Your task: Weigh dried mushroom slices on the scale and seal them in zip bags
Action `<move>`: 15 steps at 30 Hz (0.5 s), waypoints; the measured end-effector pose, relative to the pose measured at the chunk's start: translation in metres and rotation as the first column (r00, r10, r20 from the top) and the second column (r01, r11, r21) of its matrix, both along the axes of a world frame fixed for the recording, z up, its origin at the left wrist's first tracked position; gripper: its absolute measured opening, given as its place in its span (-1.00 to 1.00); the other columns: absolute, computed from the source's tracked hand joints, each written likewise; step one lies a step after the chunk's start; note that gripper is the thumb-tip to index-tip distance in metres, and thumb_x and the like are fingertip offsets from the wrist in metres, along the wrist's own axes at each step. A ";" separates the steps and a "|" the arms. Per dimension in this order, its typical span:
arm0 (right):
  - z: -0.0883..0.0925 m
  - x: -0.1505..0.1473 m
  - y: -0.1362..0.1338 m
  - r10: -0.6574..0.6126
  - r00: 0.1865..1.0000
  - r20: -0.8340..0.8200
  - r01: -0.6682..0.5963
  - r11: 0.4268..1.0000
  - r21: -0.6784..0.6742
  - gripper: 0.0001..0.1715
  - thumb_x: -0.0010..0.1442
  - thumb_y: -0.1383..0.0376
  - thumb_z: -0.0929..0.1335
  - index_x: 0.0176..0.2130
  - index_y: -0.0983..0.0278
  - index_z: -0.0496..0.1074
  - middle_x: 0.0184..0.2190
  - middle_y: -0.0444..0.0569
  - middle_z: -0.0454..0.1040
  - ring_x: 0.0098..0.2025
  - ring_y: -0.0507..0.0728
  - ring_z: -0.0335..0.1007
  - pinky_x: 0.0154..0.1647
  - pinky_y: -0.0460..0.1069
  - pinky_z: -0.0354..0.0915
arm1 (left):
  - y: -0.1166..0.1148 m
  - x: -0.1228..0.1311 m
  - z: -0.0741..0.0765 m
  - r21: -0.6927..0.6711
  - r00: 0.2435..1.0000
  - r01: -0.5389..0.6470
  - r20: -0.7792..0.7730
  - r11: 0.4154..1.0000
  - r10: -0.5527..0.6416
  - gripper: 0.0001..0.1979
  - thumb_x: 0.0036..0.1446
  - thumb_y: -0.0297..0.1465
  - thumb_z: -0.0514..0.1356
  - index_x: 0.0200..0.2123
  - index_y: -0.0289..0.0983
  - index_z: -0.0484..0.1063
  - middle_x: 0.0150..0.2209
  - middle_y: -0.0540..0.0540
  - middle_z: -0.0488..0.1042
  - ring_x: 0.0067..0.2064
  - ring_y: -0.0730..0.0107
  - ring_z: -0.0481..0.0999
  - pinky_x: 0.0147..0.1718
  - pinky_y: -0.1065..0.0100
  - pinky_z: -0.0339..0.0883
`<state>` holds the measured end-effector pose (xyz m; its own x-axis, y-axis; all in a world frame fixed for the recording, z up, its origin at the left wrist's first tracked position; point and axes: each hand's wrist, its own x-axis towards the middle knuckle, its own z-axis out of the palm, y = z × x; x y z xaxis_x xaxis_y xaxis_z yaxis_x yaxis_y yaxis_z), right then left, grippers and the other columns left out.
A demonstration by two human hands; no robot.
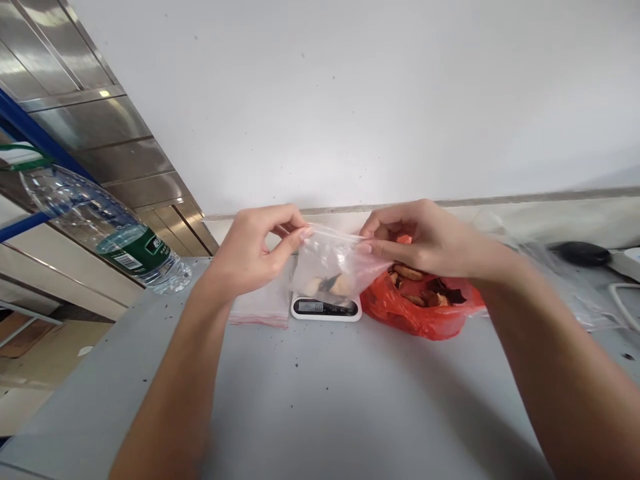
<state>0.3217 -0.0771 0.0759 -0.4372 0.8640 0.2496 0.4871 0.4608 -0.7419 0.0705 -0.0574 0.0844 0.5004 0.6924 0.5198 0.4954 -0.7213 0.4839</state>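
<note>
A small clear zip bag (334, 263) with a few pale and dark pieces at its bottom hangs just above a white digital scale (326, 307). My left hand (255, 248) pinches the bag's top left edge. My right hand (425, 237) pinches the top right edge. Behind my right hand lies an open red plastic bag (417, 312) holding several brown dried slices.
A stack of empty clear zip bags (260, 308) lies left of the scale on the grey table (320, 393). A plastic water bottle (107, 227) stands at the table's left edge. Clear plastic sheets (560, 280), a black object (583, 253) and a white cable (623, 297) sit at the right.
</note>
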 end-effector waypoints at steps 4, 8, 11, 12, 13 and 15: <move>-0.003 0.008 0.004 -0.028 0.998 0.049 0.026 0.999 0.038 -0.73 0.20 0.14 0.41 -0.47 0.17 0.37 -0.64 -0.16 0.32 -0.59 0.05 0.13 -0.55 0.01 0.07 | 0.001 -0.002 0.000 -0.004 0.999 -0.031 0.021 1.000 0.031 -0.78 0.23 -0.35 0.20 -0.48 -0.19 0.45 -0.49 0.00 0.55 -0.39 0.34 0.53 -0.52 0.40 0.29; -0.001 0.007 0.004 -0.041 0.993 0.107 0.039 0.999 0.027 -0.72 0.19 0.16 0.41 -0.49 0.16 0.35 -0.66 -0.19 0.32 -0.61 0.04 0.13 -0.55 0.00 0.07 | 0.000 0.002 -0.003 0.007 0.995 -0.079 0.061 0.997 0.078 -0.81 0.22 -0.33 0.25 -0.43 -0.17 0.60 -0.40 -0.02 0.63 -0.33 0.29 0.58 -0.37 0.35 0.42; 0.005 -0.001 0.000 0.029 0.985 0.169 -0.022 0.999 -0.044 -0.79 0.15 0.13 0.43 -0.43 0.18 0.43 -0.55 -0.16 0.46 -0.55 0.05 0.27 -0.53 -0.02 0.14 | -0.003 0.010 -0.007 0.066 0.994 -0.039 0.103 0.997 0.032 -0.85 0.22 -0.32 0.30 -0.39 -0.12 0.67 -0.33 -0.03 0.68 -0.30 0.27 0.60 -0.29 0.30 0.47; 0.006 -0.004 -0.001 0.059 0.984 0.170 -0.047 0.996 -0.072 -0.82 0.15 0.14 0.43 -0.38 0.18 0.47 -0.50 -0.14 0.50 -0.51 0.06 0.32 -0.51 -0.02 0.16 | -0.005 0.015 -0.009 0.096 0.993 -0.018 0.116 0.995 0.007 -0.85 0.22 -0.31 0.32 -0.39 -0.11 0.68 -0.32 -0.03 0.68 -0.30 0.27 0.61 -0.28 0.29 0.48; 0.007 -0.008 -0.003 0.083 0.982 0.168 -0.067 0.993 -0.098 -0.85 0.16 0.15 0.43 -0.33 0.17 0.49 -0.47 -0.14 0.52 -0.49 0.07 0.35 -0.51 -0.02 0.17 | -0.007 0.020 -0.011 0.129 0.992 0.001 0.124 0.992 -0.017 -0.86 0.22 -0.31 0.33 -0.39 -0.10 0.68 -0.32 -0.03 0.69 -0.31 0.27 0.61 -0.28 0.27 0.48; 0.006 -0.013 -0.005 0.088 0.978 0.189 -0.064 0.989 -0.131 -0.91 0.18 0.22 0.41 -0.36 0.18 0.47 -0.52 -0.14 0.47 -0.54 0.06 0.29 -0.55 -0.02 0.13 | -0.013 0.032 -0.014 0.229 0.985 -0.016 0.169 0.973 -0.024 -0.83 0.22 -0.29 0.36 -0.45 -0.10 0.65 -0.37 -0.01 0.67 -0.34 0.28 0.59 -0.30 0.25 0.47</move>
